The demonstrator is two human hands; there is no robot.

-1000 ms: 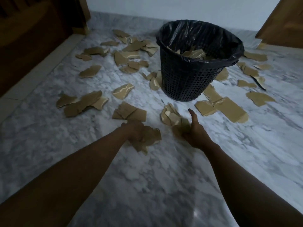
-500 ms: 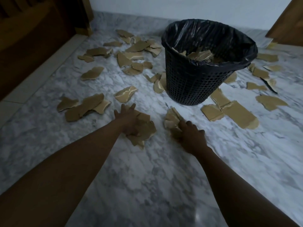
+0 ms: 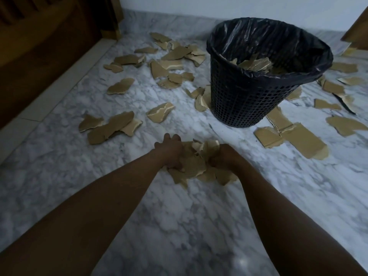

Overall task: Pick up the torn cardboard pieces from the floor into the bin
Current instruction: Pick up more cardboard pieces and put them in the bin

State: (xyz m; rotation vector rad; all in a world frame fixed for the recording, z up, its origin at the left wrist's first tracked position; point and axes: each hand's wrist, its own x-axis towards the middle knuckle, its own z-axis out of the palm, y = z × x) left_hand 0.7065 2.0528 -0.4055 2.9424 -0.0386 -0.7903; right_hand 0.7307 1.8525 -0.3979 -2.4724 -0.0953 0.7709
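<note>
A pile of torn brown cardboard pieces (image 3: 196,166) lies on the marble floor (image 3: 179,226) between my two hands. My left hand (image 3: 169,152) presses against the pile's left side, fingers curled on it. My right hand (image 3: 221,156) grips the pile's right side, its fingers hidden under the pieces. The black mesh bin (image 3: 249,100) with a black liner stands behind and to the right, upright, with several cardboard pieces inside. More torn pieces (image 3: 111,126) lie scattered left of the bin, and larger ones (image 3: 294,140) to its right.
A dark wooden furniture front (image 3: 39,46) runs along the left edge above a pale floor strip. A white wall (image 3: 219,6) is behind the bin. A wooden panel (image 3: 358,30) sits at the far right corner. Bare marble extends toward me.
Both hands have come together, pushing two separate small heaps into one pile between them. The view has shifted slightly closer to the floor.
</note>
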